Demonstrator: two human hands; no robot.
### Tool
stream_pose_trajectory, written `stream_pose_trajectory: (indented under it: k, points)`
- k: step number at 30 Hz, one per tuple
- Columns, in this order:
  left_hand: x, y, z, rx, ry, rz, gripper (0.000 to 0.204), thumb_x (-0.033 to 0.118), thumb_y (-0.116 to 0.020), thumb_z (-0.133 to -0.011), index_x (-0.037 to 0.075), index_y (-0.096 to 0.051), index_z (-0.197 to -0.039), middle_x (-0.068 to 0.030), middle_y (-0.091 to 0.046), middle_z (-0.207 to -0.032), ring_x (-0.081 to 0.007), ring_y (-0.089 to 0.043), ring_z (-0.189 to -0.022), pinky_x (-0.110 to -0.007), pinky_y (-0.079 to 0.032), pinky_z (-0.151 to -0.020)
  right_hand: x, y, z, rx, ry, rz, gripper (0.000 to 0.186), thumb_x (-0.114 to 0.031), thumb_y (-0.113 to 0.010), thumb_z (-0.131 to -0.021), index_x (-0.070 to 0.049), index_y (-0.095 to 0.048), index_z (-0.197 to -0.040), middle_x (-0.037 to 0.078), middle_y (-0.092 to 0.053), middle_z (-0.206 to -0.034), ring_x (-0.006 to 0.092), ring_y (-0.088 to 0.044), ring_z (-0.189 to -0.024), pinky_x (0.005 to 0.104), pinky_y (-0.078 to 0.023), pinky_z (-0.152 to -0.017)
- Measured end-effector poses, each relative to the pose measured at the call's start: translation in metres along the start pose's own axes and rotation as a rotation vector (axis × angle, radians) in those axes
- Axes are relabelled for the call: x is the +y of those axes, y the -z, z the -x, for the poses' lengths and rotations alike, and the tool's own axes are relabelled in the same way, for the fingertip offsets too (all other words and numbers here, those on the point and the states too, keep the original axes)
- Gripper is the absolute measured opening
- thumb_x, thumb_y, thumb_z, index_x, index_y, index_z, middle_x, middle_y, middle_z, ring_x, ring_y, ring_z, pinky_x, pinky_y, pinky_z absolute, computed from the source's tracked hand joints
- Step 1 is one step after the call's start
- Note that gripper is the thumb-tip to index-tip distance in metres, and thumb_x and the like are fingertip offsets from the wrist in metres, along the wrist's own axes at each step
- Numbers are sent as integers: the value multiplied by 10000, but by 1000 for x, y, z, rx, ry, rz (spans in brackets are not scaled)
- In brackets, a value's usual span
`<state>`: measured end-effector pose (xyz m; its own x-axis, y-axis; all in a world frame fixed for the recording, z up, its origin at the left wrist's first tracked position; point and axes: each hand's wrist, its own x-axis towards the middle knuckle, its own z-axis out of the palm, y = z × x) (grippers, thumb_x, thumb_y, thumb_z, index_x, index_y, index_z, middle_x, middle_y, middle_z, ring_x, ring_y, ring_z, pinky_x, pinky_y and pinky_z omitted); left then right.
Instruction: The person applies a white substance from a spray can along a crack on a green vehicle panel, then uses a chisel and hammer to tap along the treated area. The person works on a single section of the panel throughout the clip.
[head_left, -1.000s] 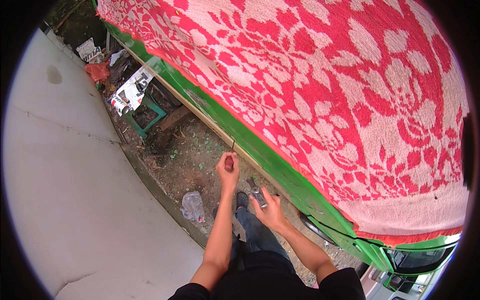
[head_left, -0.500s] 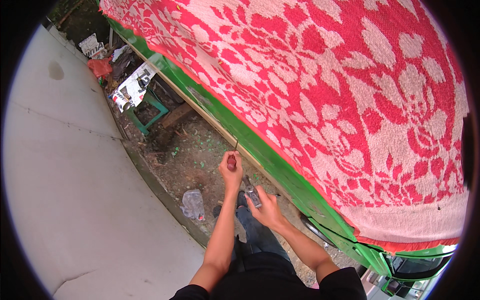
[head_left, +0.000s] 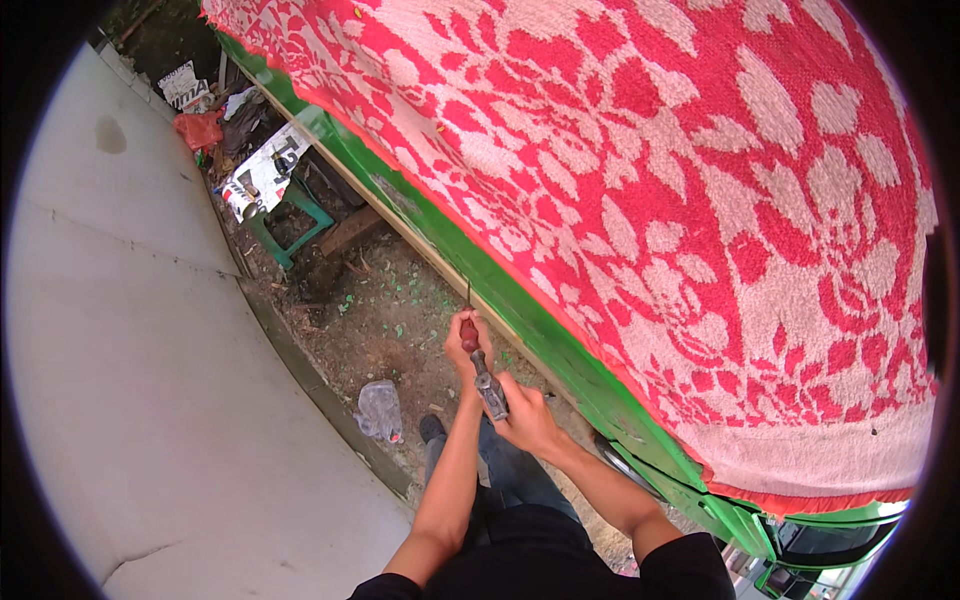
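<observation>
My left hand (head_left: 461,352) is closed round the red handle of a screwdriver (head_left: 469,336). Its thin dark shaft points away from me toward the green vehicle side (head_left: 490,280), close to the pale strip along the lower edge. In my right hand (head_left: 530,418) is a grey metal tool that looks like a hammer (head_left: 490,391). The hammer's narrow end is at the butt of the screwdriver handle, touching it or nearly so. My right-hand fingers hide the hammer's handle. Whether the screwdriver tip meets the vehicle is too small to tell.
A red and pale floral blanket (head_left: 640,200) covers the vehicle's top. To the left stands a grey wall (head_left: 150,330). On the ground between lie a clear plastic bag (head_left: 380,411) and green flakes. Farther off are a green stool (head_left: 305,228), printed sheeting (head_left: 270,170) and a red bag (head_left: 198,130).
The hammer has moved up and left, from beside my left wrist to the screwdriver's butt. My left hand has shifted slightly toward me, still holding the screwdriver.
</observation>
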<state>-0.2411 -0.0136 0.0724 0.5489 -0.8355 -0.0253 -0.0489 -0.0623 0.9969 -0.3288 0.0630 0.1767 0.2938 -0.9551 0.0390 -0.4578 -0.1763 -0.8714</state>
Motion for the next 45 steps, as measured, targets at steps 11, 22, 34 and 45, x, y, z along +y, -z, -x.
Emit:
stream_pose_trajectory:
  k: [11,22,34,45]
  points:
    - [-2,-13,2,76,29,-17,216,224,-602,-958,36,-597,-852,-36,-518,-643,-110,-444,-593,-296,-399,-549,-13,7,-10,-70,29,81,365,-26,-707,-760,-48,-520,-1073,189,-628,-837,414,-640,-702,462,-513,-584]
    - [-2,-12,0,53,-10,-63,184,196,-595,-949,36,-601,-859,-75,-548,-642,-152,-483,-581,-318,-432,-562,10,2,-16,-103,23,247,396,-72,-715,-769,-17,-498,-1096,205,-633,-868,424,-640,-693,486,-520,-579]
    - [1,-12,-5,73,31,-68,177,188,-604,-946,39,-588,-853,-56,-548,-643,-128,-465,-576,-304,-418,-551,-5,8,-20,-85,78,239,414,-71,-706,-764,6,-508,-1120,216,-644,-842,425,-637,-666,466,-519,-567]
    - [-9,-4,-16,10,11,-38,158,164,-618,-925,25,-596,-854,-73,-561,-667,-145,-510,-626,-301,-451,-606,-6,17,-18,-44,-46,225,358,-50,-697,-768,0,-460,-1032,233,-622,-768,441,-633,-696,501,-501,-599]
